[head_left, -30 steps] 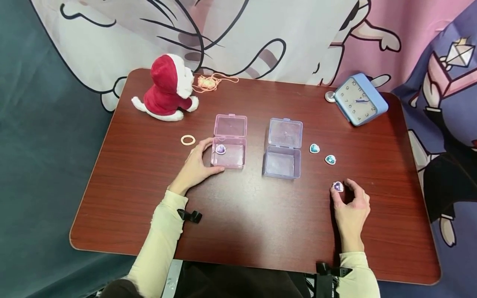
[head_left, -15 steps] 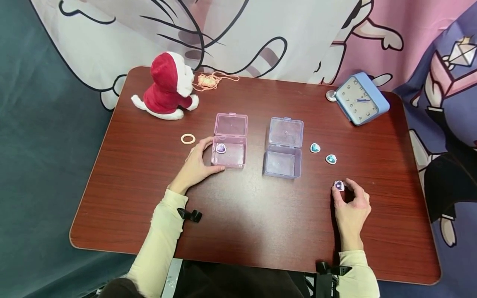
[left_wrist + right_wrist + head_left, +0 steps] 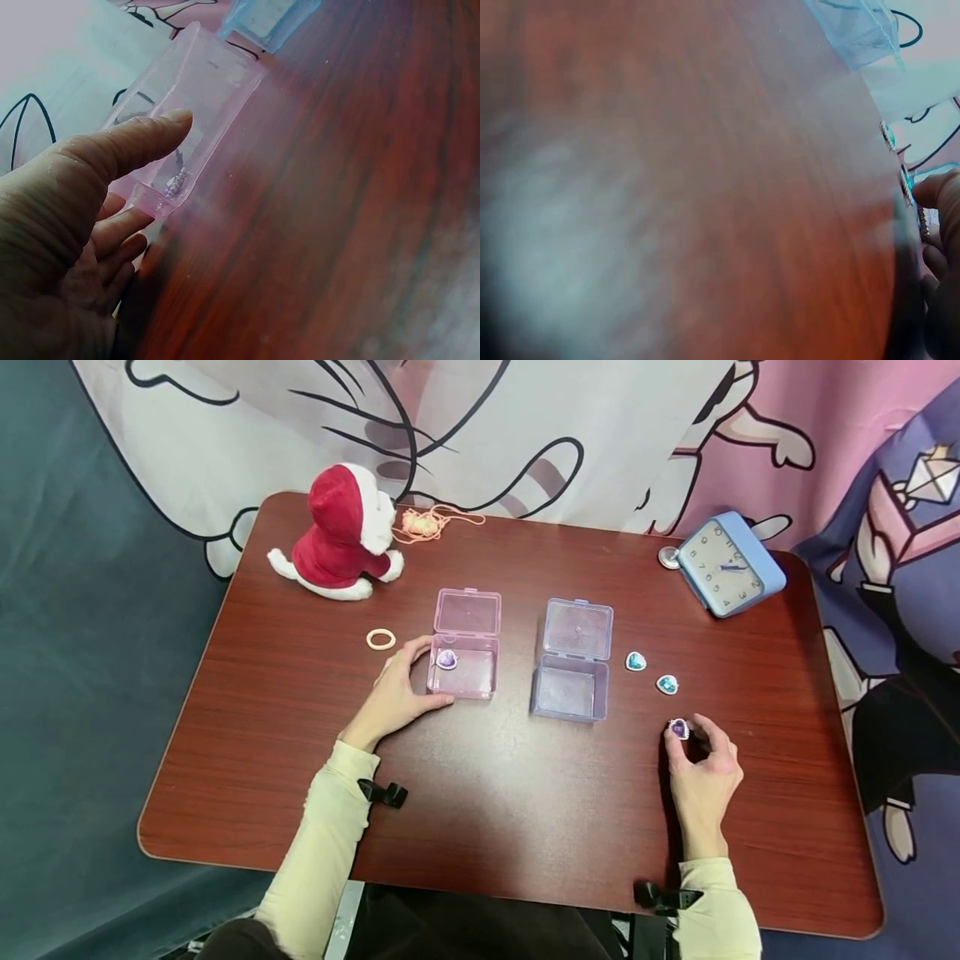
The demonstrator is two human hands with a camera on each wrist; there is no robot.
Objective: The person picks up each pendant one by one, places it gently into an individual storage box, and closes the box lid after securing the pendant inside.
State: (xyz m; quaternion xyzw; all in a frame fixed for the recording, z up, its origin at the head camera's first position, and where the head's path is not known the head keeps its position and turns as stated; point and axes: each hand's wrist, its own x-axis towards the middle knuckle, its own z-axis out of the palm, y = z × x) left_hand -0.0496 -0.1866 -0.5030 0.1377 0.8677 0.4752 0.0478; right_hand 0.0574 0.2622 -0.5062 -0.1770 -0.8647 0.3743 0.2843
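- The right hand (image 3: 701, 768) rests on the worktop (image 3: 525, 810) near its right front, forearm running back toward the person in a pale yellow sleeve (image 3: 716, 914)
- Its fingers (image 3: 712, 737) are curled, thumb and forefinger pinching a purple heart gem (image 3: 678, 728) just at the worktop surface; whether the gem touches the wood cannot be told
- In the right wrist view the curled fingers (image 3: 937, 225) show only at the right edge, with the gem's rim (image 3: 924, 222) between them; the rest is blur
- The left hand (image 3: 396, 692) lies on the worktop with its wrist bent inward, thumb along the front wall and forefinger along the left wall of the pink box (image 3: 461, 670), cupping that corner
- The left wrist view shows the thumb (image 3: 142, 139) stretched flat against the pink box (image 3: 195, 97), the other fingers loosely bent beneath
- The pink box stands open, lid tipped back, with another purple gem (image 3: 447, 660) in its rear left corner
- The lilac box (image 3: 568, 692) stands open just right of it, apart from both hands
- Two teal heart gems (image 3: 635, 661) (image 3: 667, 684) lie between the lilac box and the right hand, near the held gem
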